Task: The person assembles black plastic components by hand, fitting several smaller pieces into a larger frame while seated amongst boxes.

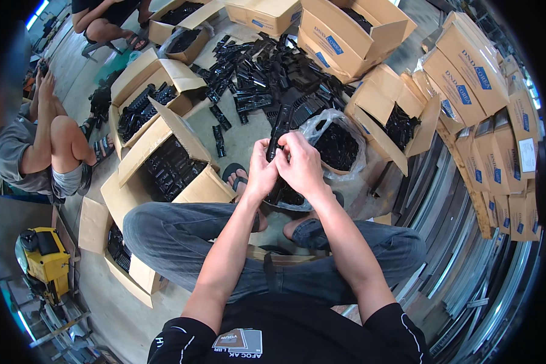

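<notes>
In front of my knees, my left hand (262,168) and my right hand (301,162) are closed around the lower end of a long, narrow black plastic part (282,119). It points away from me, and my fingers hide its near end. Just right of my hands stands a clear plastic bag (359,156) full of small black pieces (335,145). Below my wrists, between my feet, another container of black pieces (285,195) shows partly. A large loose heap of black plastic parts (255,76) lies on the floor beyond.
Open cartons with black parts stand to the left (194,142) and right (370,130). Closed cartons (467,73) are stacked at the right, above long metal profiles (449,242). A seated person (36,145) is at the left, near a yellow machine (45,258). Another person (100,27) sits farther back.
</notes>
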`<state>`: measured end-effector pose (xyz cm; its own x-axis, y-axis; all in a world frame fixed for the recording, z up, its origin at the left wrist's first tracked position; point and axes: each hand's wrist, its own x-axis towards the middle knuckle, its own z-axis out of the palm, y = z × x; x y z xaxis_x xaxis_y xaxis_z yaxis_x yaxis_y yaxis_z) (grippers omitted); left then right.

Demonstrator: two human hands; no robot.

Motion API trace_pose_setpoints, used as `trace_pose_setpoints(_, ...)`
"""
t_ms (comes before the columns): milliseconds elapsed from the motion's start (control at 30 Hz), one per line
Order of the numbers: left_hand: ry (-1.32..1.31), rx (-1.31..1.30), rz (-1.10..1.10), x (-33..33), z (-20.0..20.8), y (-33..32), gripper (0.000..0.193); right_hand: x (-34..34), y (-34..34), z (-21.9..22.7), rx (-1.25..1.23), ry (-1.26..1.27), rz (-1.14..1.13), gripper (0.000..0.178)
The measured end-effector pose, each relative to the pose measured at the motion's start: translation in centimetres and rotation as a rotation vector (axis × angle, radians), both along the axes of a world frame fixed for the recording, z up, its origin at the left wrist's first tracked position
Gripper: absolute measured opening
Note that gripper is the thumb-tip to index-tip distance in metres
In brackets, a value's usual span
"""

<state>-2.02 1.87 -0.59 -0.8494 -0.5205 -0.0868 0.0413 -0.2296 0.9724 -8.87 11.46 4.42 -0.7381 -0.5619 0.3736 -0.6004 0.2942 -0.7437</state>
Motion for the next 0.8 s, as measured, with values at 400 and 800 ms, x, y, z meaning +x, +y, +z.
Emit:
trace_pose_setpoints(400,0.037,0.299,-0.033,0.1,1.0,-0.3,0.032,-2.1,0.8,-1.0,-0.068,-0.249,-0.209,0.041)
trace_pose_setpoints(800,0.091,0.498,-0.196,0.0,0.6,-0.5,0.026,-1.6,0.9,-0.1,-0.162,-0.271,-0.007,0.012)
